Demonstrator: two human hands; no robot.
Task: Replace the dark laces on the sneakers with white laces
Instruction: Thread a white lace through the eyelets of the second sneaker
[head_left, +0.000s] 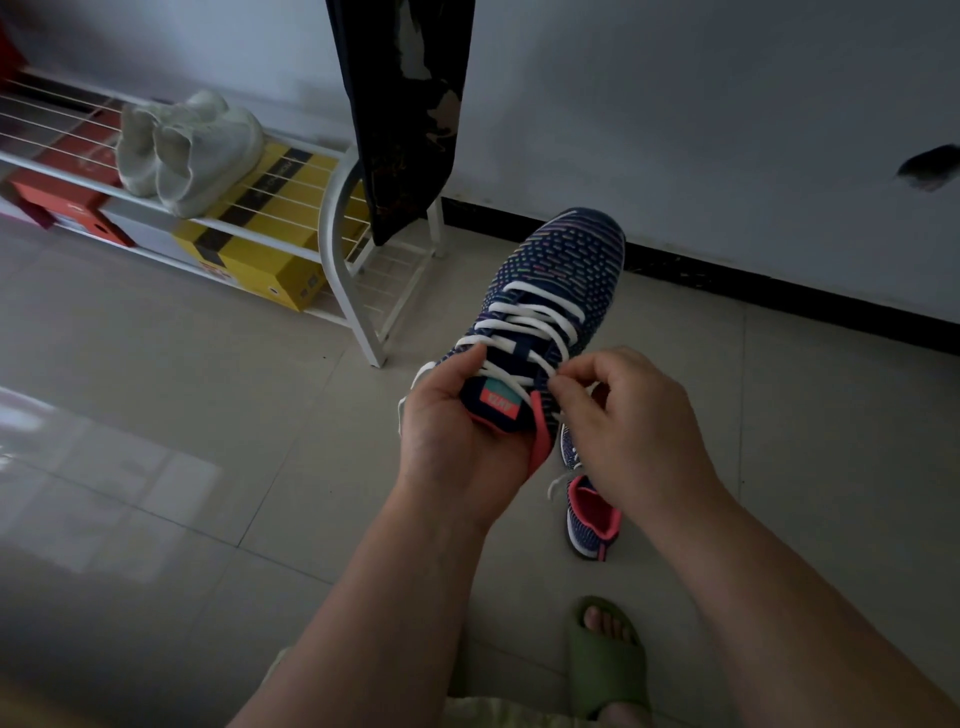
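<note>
fingers (480, 358) of the left hand (452, 426) wrap the sneaker (561, 291) at its collar, holding it off the floor (208, 364), toe up, so the right hand (623, 415) can pinch the white lace (524, 319) by the top eyelets, likely snugging it. second sneaker (592, 514) lies on the floor below.

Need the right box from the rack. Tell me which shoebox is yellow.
The yellow shoebox on the rack's lower shelf, right of the red-orange box, below the white sneakers.

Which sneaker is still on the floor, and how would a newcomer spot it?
Start at the held sneaker gripped by the left hand. Look just below the right hand, on the tiled floor: the floor sneaker lies there, partly hidden. Unlike the white shoes on the rack, it is dark-knit with a pink lining.
</note>
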